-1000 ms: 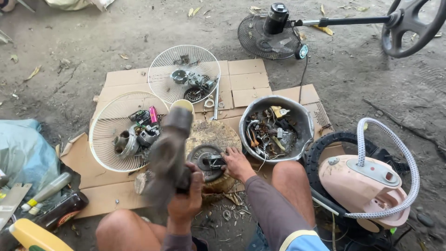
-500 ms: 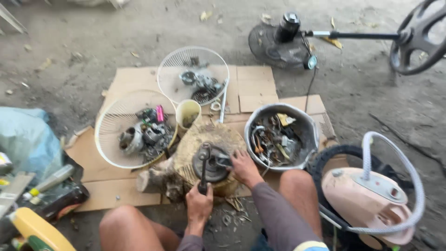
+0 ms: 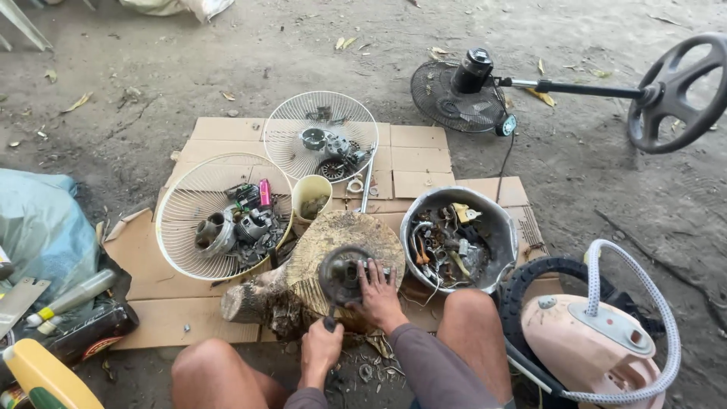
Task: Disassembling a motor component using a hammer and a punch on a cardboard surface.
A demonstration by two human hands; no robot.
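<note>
A round dark fan motor (image 3: 341,274) lies on a wooden stump (image 3: 318,265) set on flattened cardboard (image 3: 227,136) between my knees. My right hand (image 3: 379,297) presses down on the motor's right side, fingers spread over it. My left hand (image 3: 321,353) is at the stump's near edge, closed round the handle of a thin dark tool (image 3: 331,318) whose shaft reaches up to the motor's lower rim. The tool's tip is hidden against the motor.
Two white fan grilles (image 3: 198,198) (image 3: 303,113) hold motor parts; a yellowish cup (image 3: 310,198) stands between them. A dented metal bowl (image 3: 492,227) of scrap sits right. A pink appliance (image 3: 598,341) is by my right knee, a stand fan (image 3: 469,83) beyond, bags and bottles (image 3: 45,242) left.
My left hand was raised near the camera with a bulky blurred object; it has come down to the stump's near edge and now grips a thin tool at the motor. The right hand stayed on the motor.
</note>
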